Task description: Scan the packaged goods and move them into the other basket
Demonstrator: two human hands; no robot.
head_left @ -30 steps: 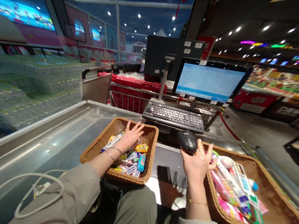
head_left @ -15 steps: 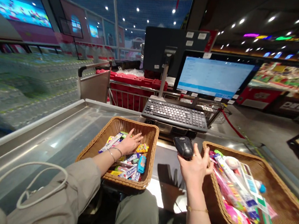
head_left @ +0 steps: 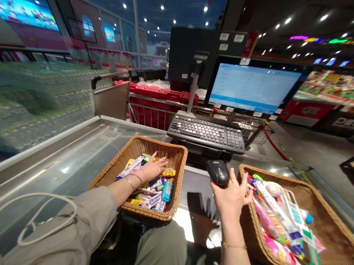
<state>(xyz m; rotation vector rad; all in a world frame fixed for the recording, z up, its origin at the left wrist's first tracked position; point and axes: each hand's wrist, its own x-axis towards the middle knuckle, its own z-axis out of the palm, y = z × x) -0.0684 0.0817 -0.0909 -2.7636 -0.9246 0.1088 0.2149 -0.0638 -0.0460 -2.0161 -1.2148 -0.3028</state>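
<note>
My left hand [head_left: 153, 169] lies over the left wicker basket [head_left: 104, 176], palm down with its fingers spread, just above or touching the small packets inside. Near its fingertips is a yellow packet [head_left: 169, 172]; a blue packet [head_left: 167, 191] sits closer to the basket's right wall. Between the two baskets, my right hand [head_left: 233, 194] has a black barcode scanner [head_left: 218, 172] between thumb and index finger, its other fingers fanned out. The scanner's handle is hidden behind the hand. Those fingers come close to the rim of the right wicker basket [head_left: 336, 246], which holds colourful packages [head_left: 281, 219].
A keyboard [head_left: 207, 131] and a lit monitor [head_left: 254, 88] stand beyond the metal counter [head_left: 76, 155]. A white cable [head_left: 50, 197] loops at the left. Behind the counter are a cart [head_left: 149, 115] and red crates [head_left: 156, 92]. Stacked bottle packs [head_left: 36, 88] fill the left.
The camera's view has shifted slightly. The scanner and my right hand have moved a little to the right relative to the right basket. My left hand has stayed nearly where it was.
</note>
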